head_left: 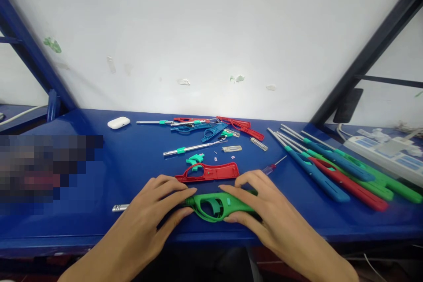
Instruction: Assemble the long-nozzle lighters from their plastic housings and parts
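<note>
Right, starting at the far left of the blue table (82, 224), a white earbud case (119, 123) sits towards the wall, and closer in, a metal nozzle tip (119, 207) pokes out past the left hand (158, 207). That hand's grip is pinching the neck of a green utility lighter (238, 205), which is near the table's front edge, between the two hands. Behind it we've got loose metal nozzles (194, 146), teal trigger pieces (194, 161) and an open red handle half (220, 171); further back, red and blue shells (214, 132) in a jumble, clear fuel tanks (231, 149) close by. Over to the right hand (259, 202): its grip clasps the lighter's body, thumb below, fingers above. Just beyond, a screwdriver (268, 169); then whole lighters (346, 183) in blue, red and green, and a white power strip (366, 143) far right.
</note>
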`<state>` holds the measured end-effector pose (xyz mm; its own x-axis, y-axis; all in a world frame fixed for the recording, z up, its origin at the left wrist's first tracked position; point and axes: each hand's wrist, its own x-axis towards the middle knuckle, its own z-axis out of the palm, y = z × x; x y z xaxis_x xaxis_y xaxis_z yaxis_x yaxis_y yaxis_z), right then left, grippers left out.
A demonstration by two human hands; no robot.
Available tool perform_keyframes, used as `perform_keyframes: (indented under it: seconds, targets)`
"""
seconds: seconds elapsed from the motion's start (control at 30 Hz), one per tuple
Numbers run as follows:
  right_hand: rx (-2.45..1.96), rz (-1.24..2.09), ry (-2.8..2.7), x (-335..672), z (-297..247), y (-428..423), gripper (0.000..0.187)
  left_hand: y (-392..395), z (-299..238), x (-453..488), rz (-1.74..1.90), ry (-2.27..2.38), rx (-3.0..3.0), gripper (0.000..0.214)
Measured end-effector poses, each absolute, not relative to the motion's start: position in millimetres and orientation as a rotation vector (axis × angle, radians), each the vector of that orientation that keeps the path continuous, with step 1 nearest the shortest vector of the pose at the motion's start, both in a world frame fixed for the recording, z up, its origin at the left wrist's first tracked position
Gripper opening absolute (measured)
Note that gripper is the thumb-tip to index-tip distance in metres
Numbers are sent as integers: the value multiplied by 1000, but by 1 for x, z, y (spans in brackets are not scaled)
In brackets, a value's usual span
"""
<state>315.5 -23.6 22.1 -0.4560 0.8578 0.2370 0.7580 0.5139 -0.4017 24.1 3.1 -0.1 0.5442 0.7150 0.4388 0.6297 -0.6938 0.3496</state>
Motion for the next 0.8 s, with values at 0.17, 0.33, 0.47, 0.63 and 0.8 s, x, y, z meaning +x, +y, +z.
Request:
perform_keyframes:
  seconds: [0.17,0.33,0.47,0.63,0.8]
  targets:
    - [-1328,344,-2358,312,20,-22,30,7,3,25,842,1106,2651,27]
    - [-1351,344,-2354,310,17,-24,33,8,6,29,905,1096,2666,28]
    - [-1364,361,-2362,310,16,-25,36,7,6,29,914,1097,2655,27]
    - [-1367,389,-2372,310,20,-25,36,7,6,29,929,1083,2633,23]
    - [-1384,375,-2362,307,21,-24,29,6,6,32,949,1055,2695,29]
